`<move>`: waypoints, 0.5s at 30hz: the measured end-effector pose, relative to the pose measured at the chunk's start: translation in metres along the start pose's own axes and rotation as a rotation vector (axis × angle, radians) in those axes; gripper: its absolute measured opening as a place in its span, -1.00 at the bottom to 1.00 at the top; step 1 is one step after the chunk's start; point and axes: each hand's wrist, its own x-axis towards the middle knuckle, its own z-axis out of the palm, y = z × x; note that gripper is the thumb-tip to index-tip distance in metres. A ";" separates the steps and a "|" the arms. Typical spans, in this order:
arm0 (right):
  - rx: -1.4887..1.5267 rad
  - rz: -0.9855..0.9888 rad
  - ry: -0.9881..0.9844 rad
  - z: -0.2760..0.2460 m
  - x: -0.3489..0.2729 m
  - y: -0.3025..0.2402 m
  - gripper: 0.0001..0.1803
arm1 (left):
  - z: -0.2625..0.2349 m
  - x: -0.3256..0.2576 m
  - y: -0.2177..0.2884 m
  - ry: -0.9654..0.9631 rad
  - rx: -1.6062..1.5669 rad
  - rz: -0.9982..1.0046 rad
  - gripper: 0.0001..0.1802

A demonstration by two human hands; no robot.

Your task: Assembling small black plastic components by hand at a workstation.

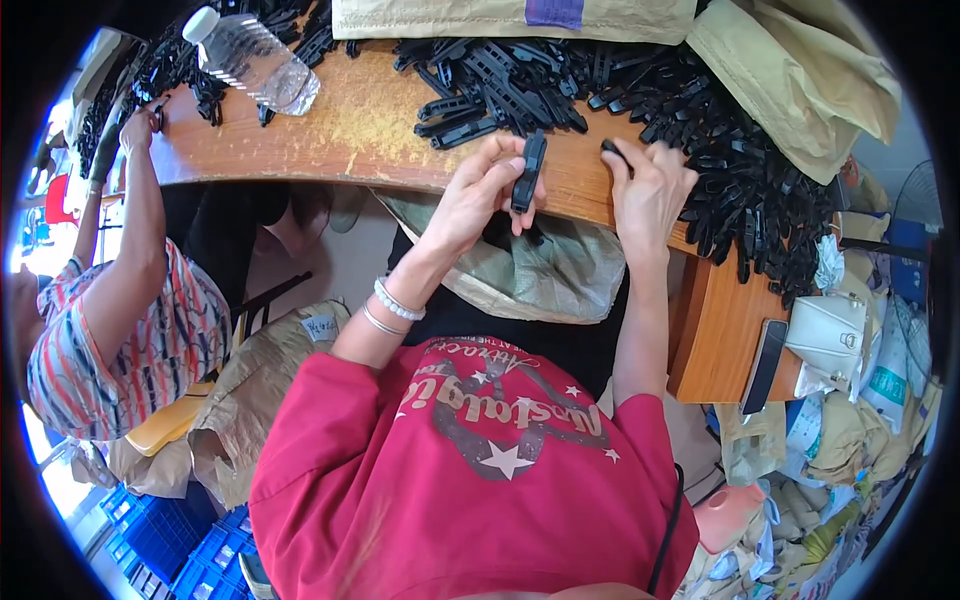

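Left hand point(478, 195) pinches a slim black moulded plastic clip point(530, 172) between thumb and fingers, clip upright, just above the near edge of the worn orange-brown wooden table point(360, 125). Two pale bracelets point(393, 306) on that wrist.

Right hand point(652, 185) lies knuckles-up on the table edge, fingertips closed on a small black plastic piece point(612, 148) at its 11 o'clock. Can't tell how firm the grip is.

Big heap of identical black plastic clips point(640, 100) runs from 12 o'clock of the hands round to 3 o'clock, spilling toward the table's right end. Right hand touches its fringe.

Clear plastic water bottle with white cap point(252, 55) lies on its side at 10 o'clock, well apart from both hands. Tan fabric sacks point(800, 70) at 1 o'clock, behind the heap.

Grey-green plastic bag point(545, 270) hangs under the table edge, directly below the hands at 6 o'clock. White handbag point(830, 335) at 4 o'clock, beside the table end.

Second person in a striped shirt point(130, 350) at 9 o'clock, their hand point(137, 128) up on the far left of the table among more black clips.
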 end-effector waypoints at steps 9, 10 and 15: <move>0.154 0.085 -0.118 0.002 -0.025 0.002 -0.74 | -0.003 -0.003 0.004 0.074 0.108 -0.059 -0.70; 0.186 0.088 -0.091 0.003 -0.026 0.007 -0.74 | -0.002 -0.003 0.005 0.086 0.112 -0.066 -0.69; 1.072 0.349 -0.179 -0.021 -0.026 -0.006 -0.66 | -0.003 0.000 0.006 0.040 0.104 -0.108 -0.67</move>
